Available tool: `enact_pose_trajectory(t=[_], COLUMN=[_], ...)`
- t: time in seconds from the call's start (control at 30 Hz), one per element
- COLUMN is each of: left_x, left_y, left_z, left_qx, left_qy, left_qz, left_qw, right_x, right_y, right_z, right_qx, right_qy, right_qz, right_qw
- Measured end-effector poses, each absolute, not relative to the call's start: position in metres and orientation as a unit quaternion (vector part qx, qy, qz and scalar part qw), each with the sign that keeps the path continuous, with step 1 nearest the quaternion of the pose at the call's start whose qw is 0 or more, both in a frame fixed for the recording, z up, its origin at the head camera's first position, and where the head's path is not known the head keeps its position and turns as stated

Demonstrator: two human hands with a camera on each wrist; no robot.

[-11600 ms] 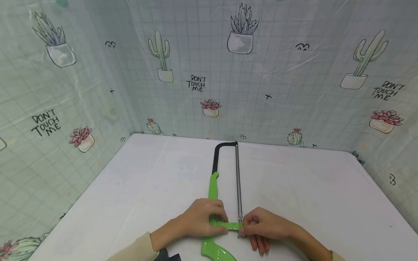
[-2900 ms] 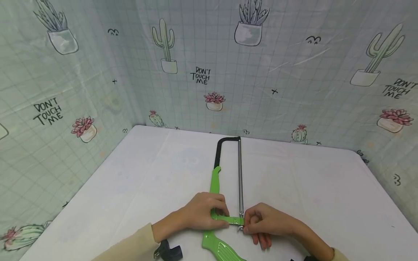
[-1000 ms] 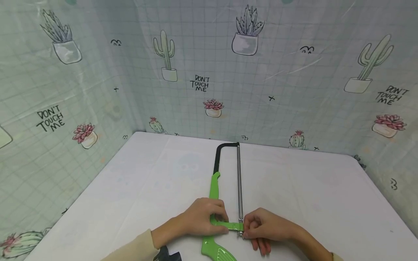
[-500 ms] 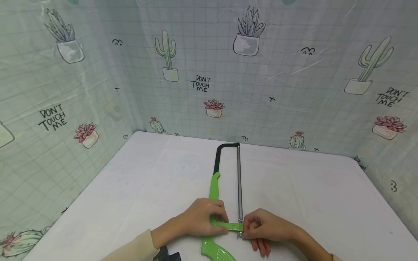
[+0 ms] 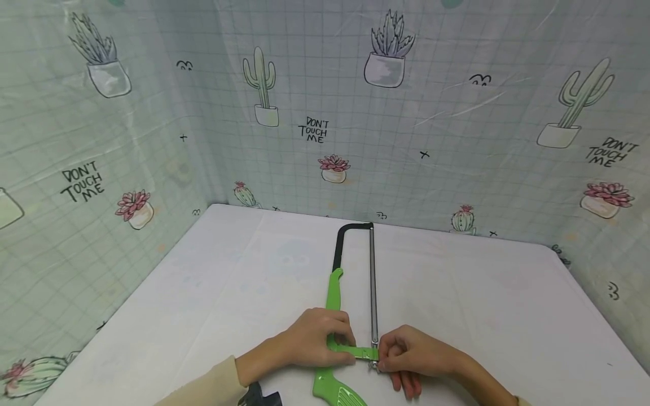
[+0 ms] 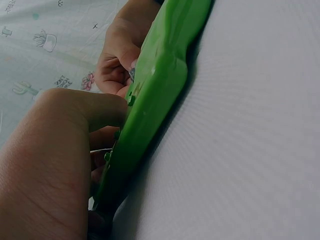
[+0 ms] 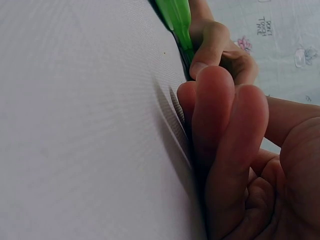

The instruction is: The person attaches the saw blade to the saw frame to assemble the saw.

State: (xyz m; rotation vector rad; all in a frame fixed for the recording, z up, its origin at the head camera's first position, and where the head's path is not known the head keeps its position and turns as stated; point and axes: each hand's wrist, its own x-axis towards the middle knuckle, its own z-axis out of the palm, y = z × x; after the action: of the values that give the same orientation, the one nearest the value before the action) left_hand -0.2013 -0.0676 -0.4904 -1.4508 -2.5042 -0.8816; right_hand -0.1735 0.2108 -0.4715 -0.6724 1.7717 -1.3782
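Observation:
A hacksaw lies on the white table, with a green handle and frame (image 5: pixel 333 293), a black front bow (image 5: pixel 338 248) and a grey metal blade (image 5: pixel 373 282) along its right side. My left hand (image 5: pixel 317 335) grips the green frame near its crosspiece (image 5: pixel 363 352), thumb and fingers on either side. At the blade's near end, my right hand (image 5: pixel 413 352) pinches a small silver wing nut (image 5: pixel 373 366), partly covered by the fingertips. In the left wrist view the green handle (image 6: pixel 160 85) runs past both hands. The right wrist view shows the lower fingers (image 7: pixel 215 115) curled close over the table.
A dark object (image 5: pixel 260 397) sits beside the left sleeve at the bottom edge. The white tabletop (image 5: pixel 244 282) extends around the saw. A cactus-print curtain (image 5: pixel 203 113) hangs behind the table and along its sides.
The hacksaw and left hand keep their places. Earlier the right fingertips covered more of the crosspiece's end; now they are slightly farther right and the wing nut shows more. The head view shifts slightly.

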Motion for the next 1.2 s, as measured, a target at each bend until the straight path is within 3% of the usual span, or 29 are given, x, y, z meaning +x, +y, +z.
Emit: enact_pose_trajectory(t=[1.2], left_x=[-0.2051], left_y=[-0.0677], left_z=[-0.4935], left_qx=[-0.488], left_qy=[-0.823], left_qz=[-0.283], left_qw=[0.062], right_x=[-0.1744], right_y=[0.2103], right_z=[-0.4725], right_qx=[-0.259], right_qy=[0.7], right_qz=[-0.538], right_qw=[0.391])
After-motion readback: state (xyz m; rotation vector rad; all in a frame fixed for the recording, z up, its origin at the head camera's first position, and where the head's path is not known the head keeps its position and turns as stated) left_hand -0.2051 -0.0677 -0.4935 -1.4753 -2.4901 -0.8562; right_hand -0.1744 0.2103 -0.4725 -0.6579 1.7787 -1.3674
